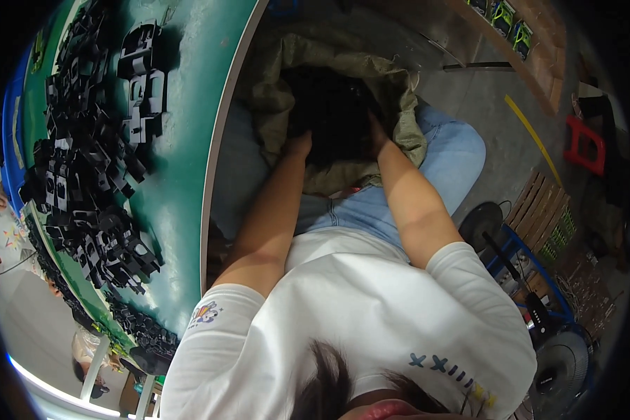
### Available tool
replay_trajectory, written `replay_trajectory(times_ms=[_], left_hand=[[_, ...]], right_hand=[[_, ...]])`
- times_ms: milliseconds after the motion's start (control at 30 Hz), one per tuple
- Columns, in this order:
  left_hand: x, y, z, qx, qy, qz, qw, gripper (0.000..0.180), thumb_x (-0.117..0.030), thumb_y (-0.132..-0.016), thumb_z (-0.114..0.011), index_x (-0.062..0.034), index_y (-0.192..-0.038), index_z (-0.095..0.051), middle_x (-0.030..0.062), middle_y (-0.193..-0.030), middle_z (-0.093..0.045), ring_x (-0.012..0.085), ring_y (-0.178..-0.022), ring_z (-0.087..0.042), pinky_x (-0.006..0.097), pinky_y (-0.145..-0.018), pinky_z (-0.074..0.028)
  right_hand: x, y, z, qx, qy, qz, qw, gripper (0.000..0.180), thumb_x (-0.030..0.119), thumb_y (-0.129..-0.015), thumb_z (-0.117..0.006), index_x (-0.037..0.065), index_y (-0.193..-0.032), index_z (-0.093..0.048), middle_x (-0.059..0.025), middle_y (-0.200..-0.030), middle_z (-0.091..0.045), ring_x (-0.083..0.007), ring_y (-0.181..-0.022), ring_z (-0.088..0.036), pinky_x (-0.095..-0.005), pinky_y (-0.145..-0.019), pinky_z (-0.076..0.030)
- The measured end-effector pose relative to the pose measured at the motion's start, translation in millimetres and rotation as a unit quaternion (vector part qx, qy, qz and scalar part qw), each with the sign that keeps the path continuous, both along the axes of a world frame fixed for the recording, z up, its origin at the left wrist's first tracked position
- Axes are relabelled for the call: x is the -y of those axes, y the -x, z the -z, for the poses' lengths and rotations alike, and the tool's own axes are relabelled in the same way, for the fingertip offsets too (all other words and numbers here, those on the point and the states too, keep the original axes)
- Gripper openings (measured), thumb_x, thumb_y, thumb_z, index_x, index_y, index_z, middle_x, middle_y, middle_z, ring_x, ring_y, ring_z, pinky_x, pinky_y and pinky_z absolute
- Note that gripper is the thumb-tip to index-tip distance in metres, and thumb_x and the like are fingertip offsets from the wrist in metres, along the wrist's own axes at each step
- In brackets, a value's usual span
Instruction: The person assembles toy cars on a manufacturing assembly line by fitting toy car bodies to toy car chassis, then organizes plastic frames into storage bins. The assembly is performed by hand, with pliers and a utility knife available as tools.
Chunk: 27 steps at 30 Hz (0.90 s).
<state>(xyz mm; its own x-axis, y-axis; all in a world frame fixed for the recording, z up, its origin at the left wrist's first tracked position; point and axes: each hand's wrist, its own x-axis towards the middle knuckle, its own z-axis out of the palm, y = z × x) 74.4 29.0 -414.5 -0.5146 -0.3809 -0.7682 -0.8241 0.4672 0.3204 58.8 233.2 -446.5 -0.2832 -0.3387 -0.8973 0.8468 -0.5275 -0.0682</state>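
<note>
Between my knees stands a woven olive-green sack [407,133], its mouth wide and its rim crumpled. Dark black contents [332,115] fill the opening, too dim to make out piece by piece. Both my arms reach down into it. My left hand [299,144] is at the left side of the black mass, and my right hand [379,137] is at its right side. The fingers of both are lost in the dark, so their grip does not show. On the green table to the left lies a long pile of black plastic parts [94,168].
The green tabletop [185,105] has a pale raised edge close to my left arm. A pedestal fan [563,364], a red stool [585,145] and stacked brown boards [535,203] stand to the right. A wooden shelf [539,70] is at the upper right. Other people sit across the table.
</note>
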Motion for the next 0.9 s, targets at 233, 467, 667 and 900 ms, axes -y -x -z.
replay_trajectory(times_ms=[233,467,667,900], left_hand=[[30.8,-1.3,30.6,0.024,-0.224,-0.258,0.94,0.069,-0.048,-0.082,-0.057,-0.0049,-0.134,-0.04,0.0138,-0.137,-0.041,0.0274,-0.123,-0.041,0.034,-0.1,-0.035],[-14.8,17.7,-30.3,0.084,-0.198,-0.263,0.941,0.078,-0.059,-0.078,-0.056,-0.0109,-0.136,-0.037,0.009,-0.135,-0.042,0.0249,-0.121,-0.041,0.039,-0.092,-0.041],[36.2,9.2,36.3,-0.163,-0.157,-0.174,0.958,0.088,-0.065,-0.068,-0.064,-0.0177,-0.136,-0.036,0.0082,-0.135,-0.039,0.025,-0.117,-0.042,0.043,-0.086,-0.043],[11.2,27.8,-35.4,0.02,-0.266,-0.208,0.941,0.094,-0.06,-0.066,-0.069,-0.0134,-0.138,-0.031,0.0131,-0.135,-0.038,0.0273,-0.124,-0.038,0.043,-0.088,-0.046]], right_hand=[[8.5,7.1,0.2,-0.025,0.03,0.008,0.999,0.075,0.07,-0.08,-0.036,0.018,-0.134,-0.042,-0.0067,-0.131,-0.046,-0.0311,-0.116,-0.044,-0.0545,-0.095,-0.036],[-0.6,-2.7,14.3,-0.032,-0.022,-0.001,0.999,0.08,0.075,-0.076,-0.031,0.023,-0.136,-0.038,-0.0055,-0.133,-0.044,-0.0352,-0.119,-0.041,-0.0656,-0.089,-0.032],[36.4,16.0,-25.6,-0.054,0.076,0.012,0.996,0.08,0.074,-0.078,-0.032,0.022,-0.138,-0.034,-0.0052,-0.138,-0.04,-0.0357,-0.122,-0.039,-0.066,-0.092,-0.03],[17.3,19.2,-21.6,-0.015,0.055,0.043,0.997,0.077,0.068,-0.078,-0.04,0.017,-0.136,-0.038,-0.0084,-0.135,-0.043,-0.0359,-0.124,-0.037,-0.0675,-0.093,-0.025]])
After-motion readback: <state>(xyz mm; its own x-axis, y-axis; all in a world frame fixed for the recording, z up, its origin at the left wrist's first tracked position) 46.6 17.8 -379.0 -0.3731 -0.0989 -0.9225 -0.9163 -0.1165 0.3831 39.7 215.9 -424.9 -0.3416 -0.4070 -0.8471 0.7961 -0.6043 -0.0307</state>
